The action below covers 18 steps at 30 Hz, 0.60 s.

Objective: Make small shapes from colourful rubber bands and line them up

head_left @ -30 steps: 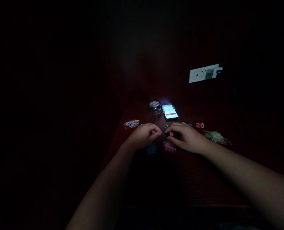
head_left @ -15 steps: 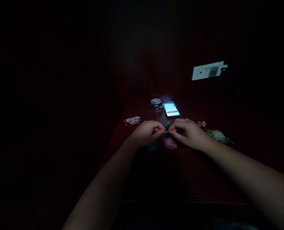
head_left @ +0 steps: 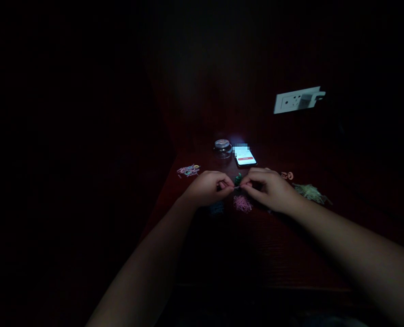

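My left hand point(head_left: 211, 188) is closed in a pinch on one end of a thin pale rubber band point(head_left: 236, 186). At its other end my right hand point(head_left: 268, 188) pinches it too, so the band spans the small gap between my fingertips. Just below the fingers lies a pile of pink rubber bands point(head_left: 242, 204), with a dim blue pile point(head_left: 216, 208) to its left. Some green bands point(head_left: 238, 178) show behind the fingertips, partly hidden by my right hand.
A mixed-colour pile point(head_left: 188, 170) lies at the left on the dark red table point(head_left: 273, 254). Behind my hands are a lidded clear jar point(head_left: 222, 149) and a lit phone point(head_left: 246, 159). Orange bands point(head_left: 290, 175) and a pale yellow-green pile point(head_left: 311, 193) lie right. A wall socket point(head_left: 290, 102) holds a plug.
My hands stay almost in place, both still pinching the pale band, with only slight finger movement. The view has shifted very slightly.
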Tool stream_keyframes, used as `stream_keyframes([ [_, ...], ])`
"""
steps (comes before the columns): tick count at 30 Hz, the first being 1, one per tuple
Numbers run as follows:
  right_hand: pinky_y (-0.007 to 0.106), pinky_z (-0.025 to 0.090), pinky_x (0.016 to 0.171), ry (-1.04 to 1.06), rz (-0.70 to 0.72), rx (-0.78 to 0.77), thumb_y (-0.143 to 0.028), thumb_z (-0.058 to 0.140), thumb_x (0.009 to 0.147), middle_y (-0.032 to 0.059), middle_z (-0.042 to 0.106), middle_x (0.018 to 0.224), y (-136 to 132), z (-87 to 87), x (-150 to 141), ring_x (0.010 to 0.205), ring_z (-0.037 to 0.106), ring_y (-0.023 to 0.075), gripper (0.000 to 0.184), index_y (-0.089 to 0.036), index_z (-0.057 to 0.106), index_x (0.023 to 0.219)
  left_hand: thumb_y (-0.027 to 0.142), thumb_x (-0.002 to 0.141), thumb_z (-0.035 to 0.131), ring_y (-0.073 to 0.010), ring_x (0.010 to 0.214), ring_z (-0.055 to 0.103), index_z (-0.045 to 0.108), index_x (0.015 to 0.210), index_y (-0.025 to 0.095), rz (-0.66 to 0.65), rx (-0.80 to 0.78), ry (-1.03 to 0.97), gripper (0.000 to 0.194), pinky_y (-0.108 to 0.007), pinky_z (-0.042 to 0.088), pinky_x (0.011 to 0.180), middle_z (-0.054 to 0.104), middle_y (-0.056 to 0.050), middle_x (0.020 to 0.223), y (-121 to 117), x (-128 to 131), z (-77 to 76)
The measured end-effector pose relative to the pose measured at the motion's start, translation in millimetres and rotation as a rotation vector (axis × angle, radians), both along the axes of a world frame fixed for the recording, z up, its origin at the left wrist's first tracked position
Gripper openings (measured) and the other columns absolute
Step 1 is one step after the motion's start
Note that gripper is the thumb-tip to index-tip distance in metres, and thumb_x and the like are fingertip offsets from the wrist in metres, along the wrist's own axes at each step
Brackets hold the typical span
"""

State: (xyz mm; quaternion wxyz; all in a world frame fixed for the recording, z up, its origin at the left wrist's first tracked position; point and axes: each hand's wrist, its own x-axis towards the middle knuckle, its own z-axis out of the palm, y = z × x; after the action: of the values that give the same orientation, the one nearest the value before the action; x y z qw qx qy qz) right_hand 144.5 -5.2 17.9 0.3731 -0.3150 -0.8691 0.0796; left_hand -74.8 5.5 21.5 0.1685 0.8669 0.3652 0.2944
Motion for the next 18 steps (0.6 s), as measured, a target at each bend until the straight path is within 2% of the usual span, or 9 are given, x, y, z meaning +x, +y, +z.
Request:
stream_keyframes([
  [3,0.030,0.040,0.070,-0.004,0.012,-0.009,-0.023,0.058,0.085,0.0021,0.062,0.073,-0.5,0.1,-0.6,0.070,0.056,0.0154,0.012,-0.018,0.068,0.082,0.026,0.078,0.068,-0.0100,0.067,0.061,0.070,0.091,0.015,-0.031,0.002,-0.003,0.017,-0.022,0.048,0.062,0.069,-0.003,0.083,-1.7,1.2,2.7],
  [8,0.030,0.042,0.067,0.029,0.035,-0.042,-0.023,0.058,0.086,0.0019,0.062,0.072,-0.2,-0.4,-1.0,0.068,0.056,0.0155,0.012,-0.019,0.069,0.082,0.024,0.080,0.064,-0.0093,0.064,0.059,0.071,0.084,0.017,-0.014,0.021,0.040,0.011,-0.022,0.046,0.060,0.069,-0.002,0.078,-1.9,2.8,4.0],
  [18,0.029,0.041,0.066,0.026,0.029,-0.064,-0.019,0.057,0.084,0.0015,0.059,0.071,0.3,-1.3,-1.7,0.067,0.054,0.0148,0.011,-0.018,0.066,0.078,0.021,0.078,0.062,-0.0078,0.060,0.056,0.068,0.080,0.015,-0.002,-0.012,0.001,0.009,-0.020,0.045,0.057,0.066,-0.001,0.074,-2.0,2.2,2.3],
])
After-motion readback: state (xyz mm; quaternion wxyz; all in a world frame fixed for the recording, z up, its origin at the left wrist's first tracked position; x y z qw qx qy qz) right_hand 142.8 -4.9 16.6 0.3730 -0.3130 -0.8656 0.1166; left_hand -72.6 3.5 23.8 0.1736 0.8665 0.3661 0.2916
